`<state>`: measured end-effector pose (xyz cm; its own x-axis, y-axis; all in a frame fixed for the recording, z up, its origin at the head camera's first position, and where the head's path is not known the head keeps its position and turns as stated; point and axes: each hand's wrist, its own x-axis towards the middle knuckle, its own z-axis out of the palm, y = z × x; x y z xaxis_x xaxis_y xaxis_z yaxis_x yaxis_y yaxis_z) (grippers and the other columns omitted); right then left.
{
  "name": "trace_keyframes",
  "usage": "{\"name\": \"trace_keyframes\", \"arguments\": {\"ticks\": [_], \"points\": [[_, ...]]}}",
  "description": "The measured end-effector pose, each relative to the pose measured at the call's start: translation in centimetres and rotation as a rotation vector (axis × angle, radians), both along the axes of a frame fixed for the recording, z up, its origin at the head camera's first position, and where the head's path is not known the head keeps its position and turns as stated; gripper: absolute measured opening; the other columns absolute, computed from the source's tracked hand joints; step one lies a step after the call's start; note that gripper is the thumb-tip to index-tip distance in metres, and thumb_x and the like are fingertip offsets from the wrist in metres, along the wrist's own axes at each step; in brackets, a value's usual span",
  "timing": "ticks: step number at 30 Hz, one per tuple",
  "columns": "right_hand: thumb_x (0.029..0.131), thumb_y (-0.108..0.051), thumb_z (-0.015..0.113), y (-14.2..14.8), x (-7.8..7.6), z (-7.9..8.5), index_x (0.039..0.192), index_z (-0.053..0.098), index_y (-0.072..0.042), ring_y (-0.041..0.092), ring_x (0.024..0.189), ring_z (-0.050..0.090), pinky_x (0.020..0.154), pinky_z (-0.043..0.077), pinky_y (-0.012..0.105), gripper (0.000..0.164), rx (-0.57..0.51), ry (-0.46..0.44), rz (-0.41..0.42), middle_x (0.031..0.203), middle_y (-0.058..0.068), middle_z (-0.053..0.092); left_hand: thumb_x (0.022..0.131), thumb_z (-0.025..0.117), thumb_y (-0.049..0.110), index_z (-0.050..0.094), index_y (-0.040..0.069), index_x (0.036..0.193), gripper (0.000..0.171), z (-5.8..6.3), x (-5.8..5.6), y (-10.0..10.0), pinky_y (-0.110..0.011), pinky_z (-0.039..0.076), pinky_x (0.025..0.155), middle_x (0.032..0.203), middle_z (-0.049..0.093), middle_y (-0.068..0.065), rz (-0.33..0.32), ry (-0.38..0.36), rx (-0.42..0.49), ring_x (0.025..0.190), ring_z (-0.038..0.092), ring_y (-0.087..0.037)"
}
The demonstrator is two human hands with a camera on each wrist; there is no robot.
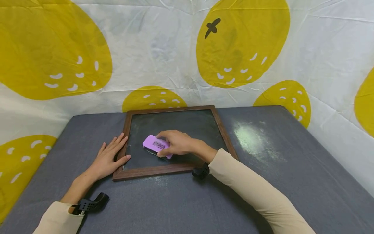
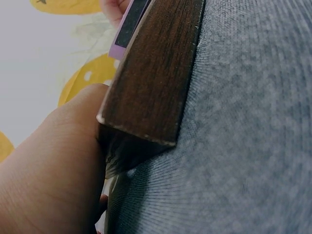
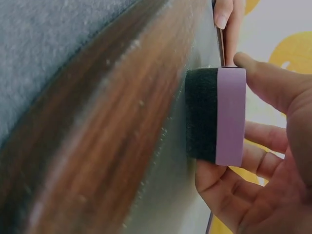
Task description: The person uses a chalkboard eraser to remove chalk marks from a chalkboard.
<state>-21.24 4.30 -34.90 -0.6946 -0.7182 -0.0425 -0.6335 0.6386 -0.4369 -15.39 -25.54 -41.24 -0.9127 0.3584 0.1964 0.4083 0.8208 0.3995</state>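
Observation:
A purple chalkboard eraser [image 1: 155, 143] with a dark felt underside lies against the dark surface of a wood-framed chalkboard [image 1: 178, 128]. My right hand [image 1: 176, 143] grips the eraser between thumb and fingers. The right wrist view shows the eraser [image 3: 217, 117] edge-on, its felt [image 3: 201, 114] facing the board. My left hand [image 1: 109, 159] rests with spread fingers on the left side of the brown frame [image 1: 140, 174]. In the left wrist view, the frame's near corner [image 2: 146, 92] hides most of the left hand [image 2: 58, 156].
A grey cloth covers the table [image 1: 163, 208]. Pale chalk dust [image 1: 249, 138] marks the cloth to the right of the board. Behind the table hangs a white curtain [image 1: 157, 45] with yellow fruit prints. Both wrists carry black camera mounts [image 1: 92, 203].

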Motion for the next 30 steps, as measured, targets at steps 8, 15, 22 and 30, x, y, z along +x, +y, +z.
{"name": "trace_keyframes", "arguments": {"ticks": [8,15,22,30], "points": [[0.085,-0.041,0.071,0.4,0.1,0.8,0.141,0.050,-0.022,0.013,0.086,0.049,0.065,0.039,0.026,0.063,0.114,0.008,0.132,0.102,-0.004,0.052,0.095,0.058,0.039,0.024,0.006,0.153,0.074,-0.2,0.0,0.0,-0.066,0.003,0.107,0.157,0.016,-0.016,-0.009,0.020,0.012,0.140,0.015,-0.044],[0.089,-0.040,0.066,1.2,0.7,1.1,0.144,0.045,-0.025,0.013,0.085,0.048,0.063,0.036,0.025,0.061,0.174,0.010,0.196,0.098,-0.004,0.046,0.095,0.057,0.040,0.023,0.007,0.153,0.075,-0.4,-0.1,-0.1,-0.065,0.002,0.107,0.158,0.015,-0.015,-0.009,0.014,0.011,0.141,0.014,-0.043],[0.091,-0.035,0.066,2.7,1.7,1.7,0.145,0.044,-0.026,0.014,0.083,0.044,0.063,0.033,0.025,0.060,0.198,0.007,0.245,0.097,-0.003,0.044,0.095,0.057,0.040,0.022,0.007,0.153,0.075,-0.4,-0.1,-0.3,-0.065,0.002,0.107,0.158,0.015,-0.015,-0.013,0.017,0.010,0.140,0.015,-0.044],[0.090,-0.032,0.067,4.1,1.5,1.9,0.146,0.042,-0.028,0.013,0.076,0.038,0.057,0.026,0.025,0.062,0.229,0.020,0.276,0.093,-0.002,0.043,0.096,0.056,0.040,0.021,0.008,0.154,0.074,-0.4,-0.1,-0.3,-0.063,0.000,0.108,0.158,0.014,-0.014,-0.021,0.008,0.005,0.141,0.014,-0.043]]}}
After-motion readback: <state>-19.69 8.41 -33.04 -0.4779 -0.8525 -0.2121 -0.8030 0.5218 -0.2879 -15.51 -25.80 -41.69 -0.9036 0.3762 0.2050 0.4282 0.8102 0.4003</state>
